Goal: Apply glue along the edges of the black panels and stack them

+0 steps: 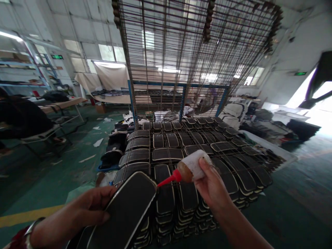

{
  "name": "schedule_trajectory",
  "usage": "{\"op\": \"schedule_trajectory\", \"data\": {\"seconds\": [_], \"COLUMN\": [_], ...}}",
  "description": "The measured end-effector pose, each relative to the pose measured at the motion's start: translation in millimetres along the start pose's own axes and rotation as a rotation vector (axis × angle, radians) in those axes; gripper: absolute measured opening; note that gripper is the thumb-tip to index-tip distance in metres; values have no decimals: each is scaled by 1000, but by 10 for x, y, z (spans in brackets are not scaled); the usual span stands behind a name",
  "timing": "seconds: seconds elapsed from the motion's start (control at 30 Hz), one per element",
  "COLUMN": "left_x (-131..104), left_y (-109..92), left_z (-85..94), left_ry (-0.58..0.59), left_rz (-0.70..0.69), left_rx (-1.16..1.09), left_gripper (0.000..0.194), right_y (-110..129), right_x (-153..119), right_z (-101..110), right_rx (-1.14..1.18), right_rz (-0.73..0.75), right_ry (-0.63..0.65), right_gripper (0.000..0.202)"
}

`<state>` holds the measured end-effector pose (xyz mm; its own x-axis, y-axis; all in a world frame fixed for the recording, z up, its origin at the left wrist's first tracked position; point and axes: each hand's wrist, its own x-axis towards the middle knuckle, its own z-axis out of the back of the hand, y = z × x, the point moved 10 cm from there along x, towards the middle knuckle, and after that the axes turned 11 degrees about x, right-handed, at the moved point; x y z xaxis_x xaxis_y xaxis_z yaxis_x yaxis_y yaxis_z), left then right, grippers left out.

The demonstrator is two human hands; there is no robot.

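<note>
My left hand is closed on the left edge of a dark, rounded panel with a pale rim, its thumb lying on the panel's face. The panel tilts up toward me at the bottom of the view, and another dark piece shows behind its lower left side. In my right hand is a glue bottle with a whitish body, a brownish shoulder and a red nozzle. The bottle lies on its side in the grip. Its nozzle tip points left and meets the panel's upper right edge.
Ahead stands a rack of wire shelves, its upper grids tilted up. Rows of similar dark panels lie on the stacked lower grids. At left a person sits beside a table. Scraps litter the green floor; piled fabric goods stand right.
</note>
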<state>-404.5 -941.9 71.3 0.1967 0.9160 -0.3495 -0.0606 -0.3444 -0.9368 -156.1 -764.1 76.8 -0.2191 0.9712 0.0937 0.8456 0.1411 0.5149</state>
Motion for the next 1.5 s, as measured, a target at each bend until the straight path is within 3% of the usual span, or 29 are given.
{"op": "schedule_trajectory", "data": {"seconds": [0.1,0.17,0.3,0.57,0.9,1.1,1.23,1.5], "left_x": [21,34,55,109,125,118,107,108], "left_y": [12,60,119,54,83,107,92,160], "left_z": [-98,-83,-21,-70,23,105,131,298], "left_ry": [111,122,93,53,-62,-163,-217,-377], "left_rz": [-52,-48,-41,-27,3,21,44,61], "left_rx": [-36,-73,-99,-176,-275,-314,-327,-316], "left_gripper": [43,43,42,36,34,29,28,36], "right_y": [-1,-14,-64,-203,-349,-430,-447,-387], "right_x": [12,7,-35,-152,-289,-376,-433,-572], "right_z": [35,55,72,48,-9,20,-59,-344], "right_rx": [-6,-20,-48,-59,-91,-115,-117,-142], "right_rz": [25,28,18,-6,-37,-64,-73,-43], "right_ry": [-21,-30,-39,-50,-32,-61,4,299], "right_gripper": [37,38,39,41,35,44,47,49]}}
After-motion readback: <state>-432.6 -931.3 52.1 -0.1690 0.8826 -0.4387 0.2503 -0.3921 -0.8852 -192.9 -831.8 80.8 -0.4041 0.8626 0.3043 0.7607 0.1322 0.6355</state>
